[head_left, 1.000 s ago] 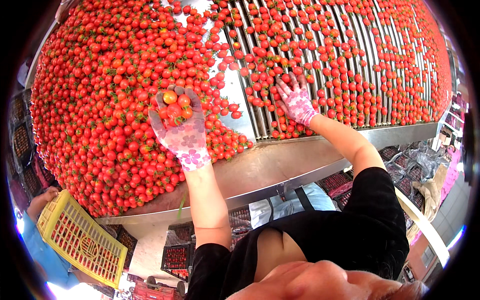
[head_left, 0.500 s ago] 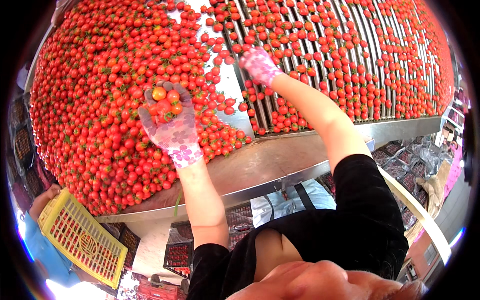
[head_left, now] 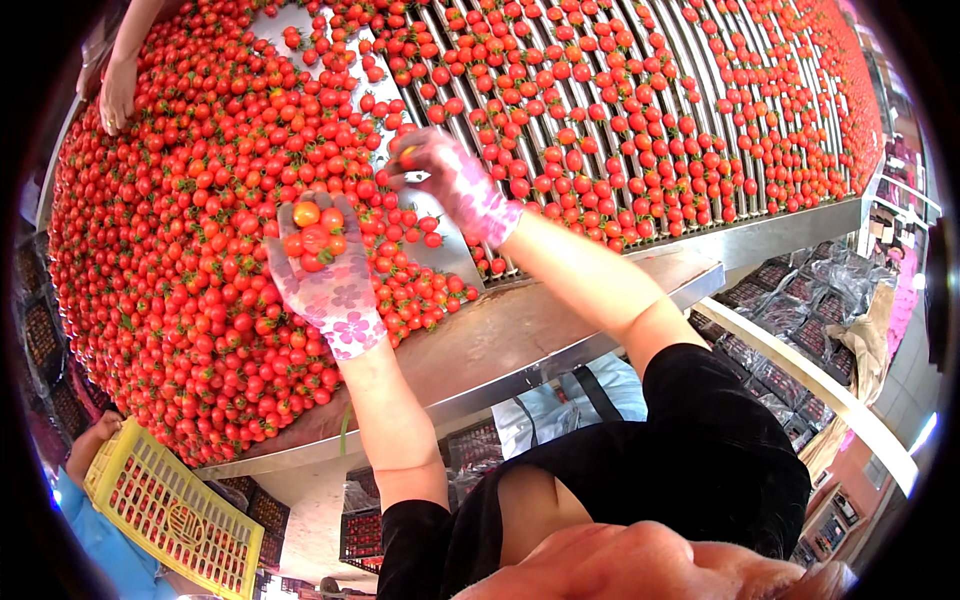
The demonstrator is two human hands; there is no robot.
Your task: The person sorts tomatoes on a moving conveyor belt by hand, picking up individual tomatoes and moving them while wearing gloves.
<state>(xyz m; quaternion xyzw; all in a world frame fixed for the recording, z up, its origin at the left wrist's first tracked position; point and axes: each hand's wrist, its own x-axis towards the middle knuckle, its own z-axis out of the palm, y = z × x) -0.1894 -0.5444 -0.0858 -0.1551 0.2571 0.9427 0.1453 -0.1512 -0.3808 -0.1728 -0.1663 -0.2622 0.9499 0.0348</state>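
My left hand (head_left: 340, 285), in a white glove with pink flowers and greyish fingers, lies palm up over a deep heap of red cherry tomatoes (head_left: 215, 270). Its fingers curl around several cherry tomatoes (head_left: 307, 213), some of them orange. To its upper right, my right hand (head_left: 462, 187) in a matching glove hovers above a bare metal strip (head_left: 448, 245) beside the rollers. Between its thumb and fingers shows a small orange-yellow cherry tomato (head_left: 408, 152), partly hidden. The two hands are apart.
Metal rollers (head_left: 640, 130) carrying tomatoes stretch to the right. A steel edge (head_left: 560, 375) runs in front of me. Another person's hand (head_left: 117, 95) reaches over the heap at upper left. A person in blue holds a yellow crate (head_left: 180, 510) at lower left. Packed crates (head_left: 775, 320) stand at right.
My right hand has come left and nearer, from the rollers to the metal strip, with an orange-yellow cherry tomato showing in its fingers. Another person's hand has appeared at upper left.
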